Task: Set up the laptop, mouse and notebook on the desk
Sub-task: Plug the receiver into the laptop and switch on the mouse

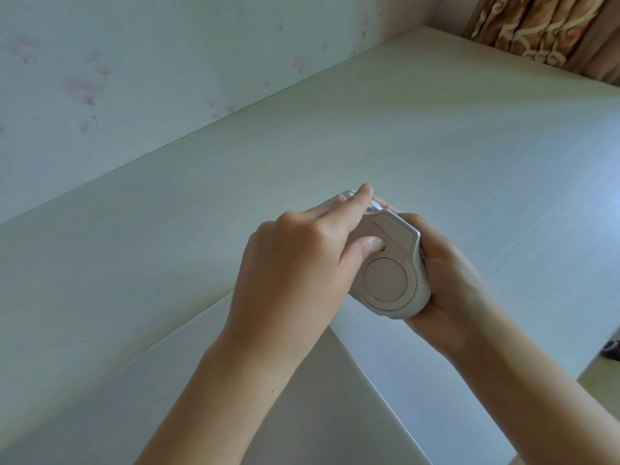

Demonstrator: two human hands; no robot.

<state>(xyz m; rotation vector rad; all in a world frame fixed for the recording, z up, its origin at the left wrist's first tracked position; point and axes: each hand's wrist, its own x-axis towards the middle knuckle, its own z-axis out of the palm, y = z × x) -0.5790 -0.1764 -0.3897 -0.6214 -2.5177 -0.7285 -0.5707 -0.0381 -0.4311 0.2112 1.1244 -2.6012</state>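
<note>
Item one: the mouse (389, 266), pale grey-white, which we held belly-up at the centre of the frame, raised off the desk (436, 146). Its underside faced us and showed a round disc (385, 280) low on the shell and a slanted, roughly four-sided panel (396, 231) above it. A thin silvery trim ran along the shell's right edge.

Item two: our left hand (295, 263), left of centre. It lay across the mouse's left flank, thumb (367, 247) bent and pressed onto the underside just above the disc, forefinger (352, 204) stretched over the far end of the shell. The remaining fingers were hidden behind the mouse, and we could not tell how they lay.

Item three: our right hand (446, 280), right of centre. It cupped the mouse from beneath and from the right, fingers wrapped round the shell's right edge, their tips just showing past its far end.

Item four: the desk, a pale wood-grain top that filled most of the frame and ran from lower left to upper right.

Item five: a light flat panel (302, 397) at the lower centre, beneath our forearms; we could not tell what it was.

Item six: wallpaper (134, 78) with faint pink flowers, upper left.

Item seven: a brown patterned curtain (543, 25), upper right corner.
</note>
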